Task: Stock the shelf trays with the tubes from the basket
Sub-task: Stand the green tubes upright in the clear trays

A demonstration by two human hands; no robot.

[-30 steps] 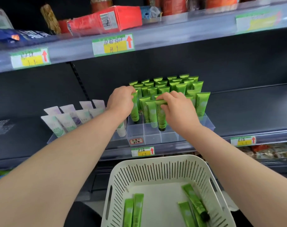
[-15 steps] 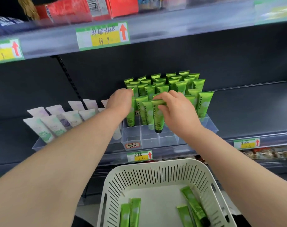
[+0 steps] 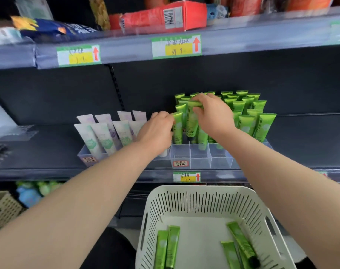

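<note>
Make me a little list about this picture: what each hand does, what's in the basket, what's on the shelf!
left hand: pinches the top of the corner tube
right hand: grips the top of the second tube
tray: clear, green tubes standing, front pockets look empty
basket: white, loose tubes lying flat
beside tray: pale tubes, leaning

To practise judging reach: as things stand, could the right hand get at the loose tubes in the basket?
Probably yes, once freed. The right hand pinches a tube over the tray, so it must let go first. The basket sits open-topped just below, its loose tubes uncovered.
</note>
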